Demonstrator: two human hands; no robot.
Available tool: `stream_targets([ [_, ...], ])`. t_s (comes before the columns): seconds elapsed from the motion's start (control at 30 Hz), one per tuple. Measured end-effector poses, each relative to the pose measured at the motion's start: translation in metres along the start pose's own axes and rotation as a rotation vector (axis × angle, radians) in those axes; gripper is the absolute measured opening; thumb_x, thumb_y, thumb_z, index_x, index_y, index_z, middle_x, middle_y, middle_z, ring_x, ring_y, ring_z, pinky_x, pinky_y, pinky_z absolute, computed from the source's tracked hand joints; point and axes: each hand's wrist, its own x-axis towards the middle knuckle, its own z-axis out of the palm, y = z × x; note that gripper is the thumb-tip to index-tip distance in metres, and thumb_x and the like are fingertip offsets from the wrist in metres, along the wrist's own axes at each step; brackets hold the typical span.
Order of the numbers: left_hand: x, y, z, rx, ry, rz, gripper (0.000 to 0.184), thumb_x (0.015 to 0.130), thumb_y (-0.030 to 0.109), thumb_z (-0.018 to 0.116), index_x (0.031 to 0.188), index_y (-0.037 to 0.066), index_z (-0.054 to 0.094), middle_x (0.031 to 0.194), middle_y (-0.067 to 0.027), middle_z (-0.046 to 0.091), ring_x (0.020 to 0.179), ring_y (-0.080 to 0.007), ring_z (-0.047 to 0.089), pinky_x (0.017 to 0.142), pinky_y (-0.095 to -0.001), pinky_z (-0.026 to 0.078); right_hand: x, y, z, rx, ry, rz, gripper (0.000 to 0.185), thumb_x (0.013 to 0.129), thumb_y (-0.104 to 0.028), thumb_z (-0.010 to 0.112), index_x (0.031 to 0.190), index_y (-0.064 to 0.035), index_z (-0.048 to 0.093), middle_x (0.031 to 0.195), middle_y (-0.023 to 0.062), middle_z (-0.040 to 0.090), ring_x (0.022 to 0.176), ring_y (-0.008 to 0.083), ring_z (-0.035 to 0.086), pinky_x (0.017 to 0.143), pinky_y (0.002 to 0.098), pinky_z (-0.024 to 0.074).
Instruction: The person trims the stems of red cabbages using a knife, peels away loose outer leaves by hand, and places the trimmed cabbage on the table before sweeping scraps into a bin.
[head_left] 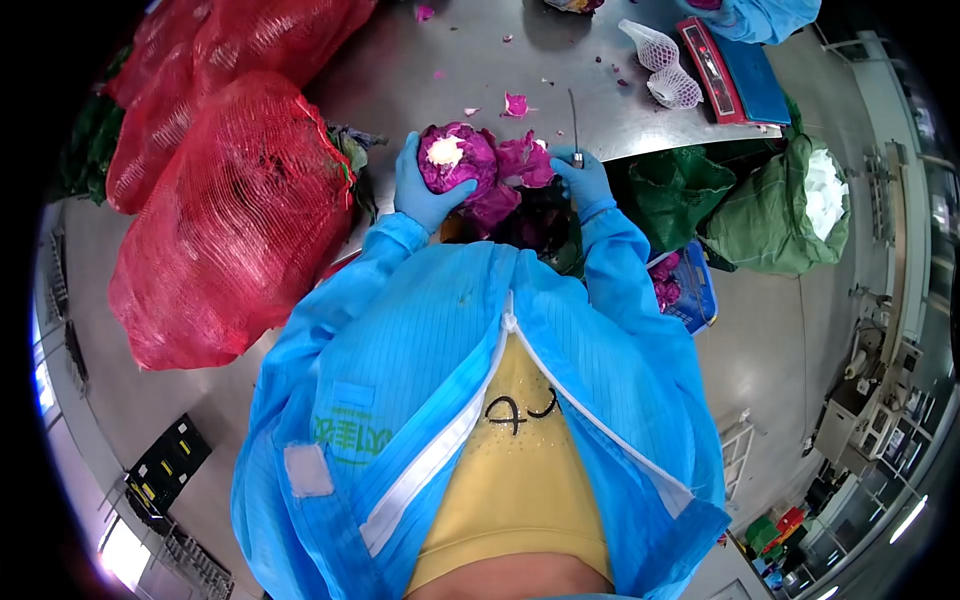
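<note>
My left hand point(428, 192), in a blue glove, is wrapped round the side of a red cabbage point(468, 165) with a white cut stem facing up. A loosened purple leaf point(524, 160) sticks out from the cabbage towards my right hand. My right hand point(584, 184), also gloved, is closed round a knife point(575, 130), its thin blade pointing away from me and seen nearly edge-on. The fingertips are close to the leaf; I cannot tell if they touch it. Below the cabbage is a dark opening with purple leaves, partly hidden by my jacket.
Red mesh sacks point(235, 225) bulge at the left. Leaf scraps point(515, 105) lie on the metal table point(440, 60). White foam nets point(660, 65) and a red-and-blue box point(735, 75) sit far right, near another person's blue sleeve point(765, 15). Green sacks point(775, 225) and a blue crate point(695, 290) stand right.
</note>
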Motion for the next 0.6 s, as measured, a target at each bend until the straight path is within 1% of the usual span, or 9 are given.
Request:
stream_targets([
  [0.03,-0.001,0.003,0.000,0.013,-0.012,0.000,0.116,0.057,0.041,0.085,0.142,0.000,0.019,0.137,-0.0220,0.032,0.125,-0.0350,0.039,0.106,-0.0398,0.034,-0.002,-0.010,0.008,0.001,0.001,-0.002,0.025,0.076,-0.022,0.073,0.099,-0.0119,0.067,0.072,0.0013,0.058,0.059,0.0148,0.055,0.055,0.0293,0.0460],
  [0.1,-0.005,0.012,0.002,0.057,-0.024,0.007,0.116,0.057,0.042,0.085,0.142,0.000,0.018,0.138,-0.0222,0.030,0.126,-0.0357,0.037,0.106,-0.0401,0.034,-0.011,-0.026,0.037,-0.424,0.274,-0.769,0.032,0.077,-0.022,0.071,0.107,-0.0108,0.066,0.084,0.0074,0.061,0.072,0.0221,0.060,0.068,0.0327,0.0504],
  [0.13,-0.007,0.016,0.004,0.054,-0.030,0.008,0.116,0.057,0.042,0.085,0.142,0.000,0.018,0.138,-0.0222,0.030,0.126,-0.0357,0.037,0.106,-0.0401,0.034,-0.025,-0.043,0.052,-0.351,0.158,-0.653,0.037,0.077,-0.023,0.069,0.111,-0.0083,0.064,0.097,0.0132,0.061,0.086,0.0279,0.061,0.080,0.0342,0.0492],
  [0.2,-0.007,0.022,0.006,0.109,0.011,0.003,0.115,0.057,0.042,0.085,0.142,0.000,0.020,0.136,-0.0226,0.034,0.125,-0.0360,0.038,0.106,-0.0409,0.033,-0.031,-0.044,0.074,-0.440,0.039,-0.647,0.037,0.078,-0.023,0.068,0.111,-0.0088,0.064,0.102,0.0140,0.060,0.087,0.0292,0.062,0.079,0.0360,0.0496],
  [0.27,-0.009,0.025,0.006,0.124,-0.005,-0.014,0.115,0.056,0.043,0.085,0.142,0.000,0.020,0.138,-0.0224,0.031,0.126,-0.0362,0.037,0.106,-0.0406,0.033,-0.037,-0.047,0.088,-0.692,0.034,-0.676,0.038,0.079,-0.024,0.066,0.114,-0.0091,0.063,0.101,0.0149,0.059,0.088,0.0308,0.061,0.079,0.0375,0.0495],
  [0.4,-0.012,0.035,0.009,0.207,-0.037,-0.030,0.117,0.055,0.045,0.085,0.141,0.001,0.020,0.141,-0.0215,0.029,0.130,-0.0358,0.033,0.107,-0.0403,0.033,-0.043,-0.061,0.092,-0.910,-0.046,-0.556,0.029,0.081,-0.028,0.060,0.099,-0.0069,0.064,0.096,0.0153,0.058,0.088,0.0337,0.059,0.077,0.0409,0.0490],
  [0.43,-0.013,0.033,0.010,0.216,-0.052,-0.033,0.119,0.054,0.048,0.084,0.142,0.001,0.019,0.143,-0.0214,0.028,0.133,-0.0353,0.030,0.108,-0.0402,0.032,-0.041,-0.060,0.090,-0.901,-0.031,-0.570,0.028,0.080,-0.030,0.060,0.092,-0.0056,0.063,0.093,0.0157,0.060,0.088,0.0342,0.059,0.077,0.0420,0.0489],
  [0.57,-0.016,0.030,0.013,0.252,-0.073,-0.005,0.120,0.054,0.049,0.083,0.143,0.002,0.017,0.145,-0.0215,0.025,0.134,-0.0358,0.028,0.108,-0.0400,0.031,-0.022,-0.046,0.081,-0.768,-0.069,-0.468,0.032,0.078,-0.033,0.062,0.091,-0.0037,0.063,0.089,0.0165,0.063,0.085,0.0327,0.061,0.075,0.0413,0.0495],
  [0.6,-0.016,0.029,0.013,0.264,-0.081,0.003,0.121,0.054,0.049,0.083,0.143,0.002,0.017,0.146,-0.0215,0.023,0.134,-0.0362,0.027,0.108,-0.0400,0.031,-0.018,-0.043,0.081,-0.631,-0.090,-0.345,0.035,0.077,-0.035,0.063,0.090,-0.0025,0.063,0.089,0.0174,0.064,0.085,0.0328,0.061,0.075,0.0410,0.0494],
])
